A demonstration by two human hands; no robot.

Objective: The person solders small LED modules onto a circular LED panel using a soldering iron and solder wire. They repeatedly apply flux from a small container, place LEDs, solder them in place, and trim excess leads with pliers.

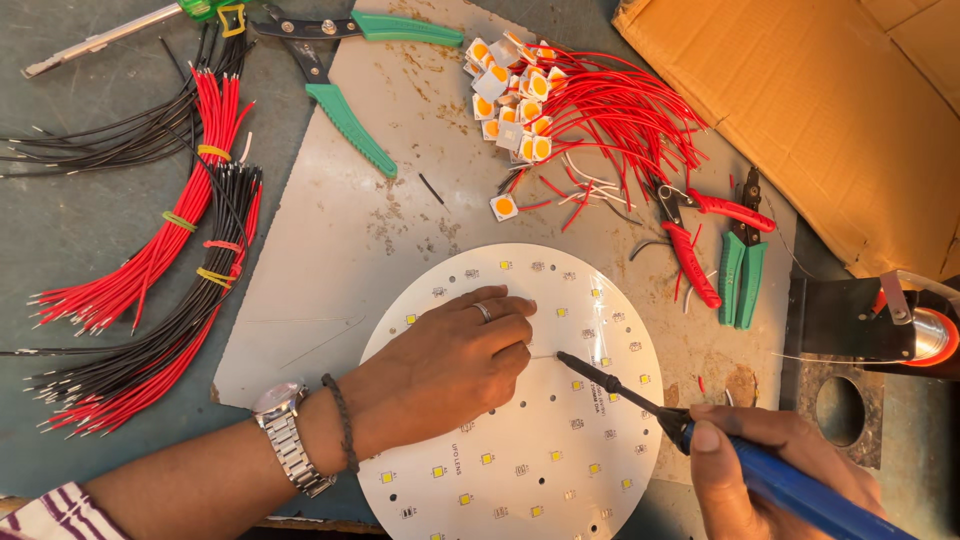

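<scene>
From the head camera, a round white LED board (520,440) lies on a grey sheet (350,230) at the near edge of the bench. The left hand (455,360) rests knuckles-up on the board's left half, fingers curled and pinching a thin solder wire (545,354) that runs right toward the iron's tip. The right hand (770,460), at the near right corner, is clenched around the blue handle of a soldering iron (640,400), whose dark tip touches the board near its centre, just beside the left fingertips (520,335).
</scene>
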